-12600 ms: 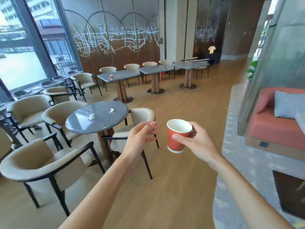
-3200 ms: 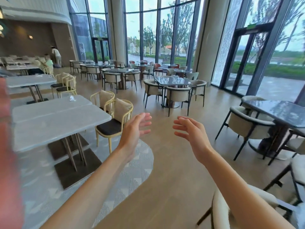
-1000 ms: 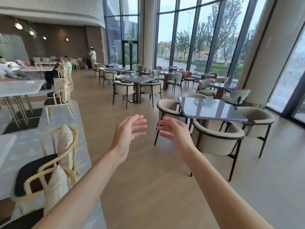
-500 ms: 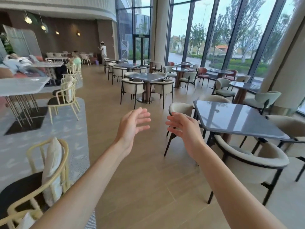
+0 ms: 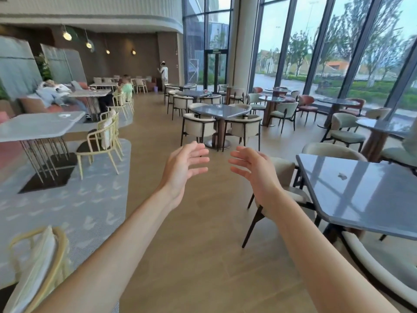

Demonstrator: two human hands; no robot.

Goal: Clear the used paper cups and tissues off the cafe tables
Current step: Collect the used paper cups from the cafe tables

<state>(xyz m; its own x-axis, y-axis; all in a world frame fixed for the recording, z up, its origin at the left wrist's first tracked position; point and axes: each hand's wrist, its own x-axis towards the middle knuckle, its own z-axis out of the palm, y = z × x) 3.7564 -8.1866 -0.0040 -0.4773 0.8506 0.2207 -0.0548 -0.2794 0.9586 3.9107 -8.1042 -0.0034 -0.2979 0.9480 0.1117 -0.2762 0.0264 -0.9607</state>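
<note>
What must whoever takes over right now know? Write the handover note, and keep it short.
Left hand: open, fingers relaxed, holding nothing.
Right hand: open, holding nothing.
Both hands are raised over the wooden floor in the aisle and touch no table.
Left to do: a small crumpled scrap, probably tissue, lies on the dark table nearest on the right. A white piece lies on the pale table to the left. What looks like a red cup stands on a far table.
Done: cannot tell from this view.
</note>
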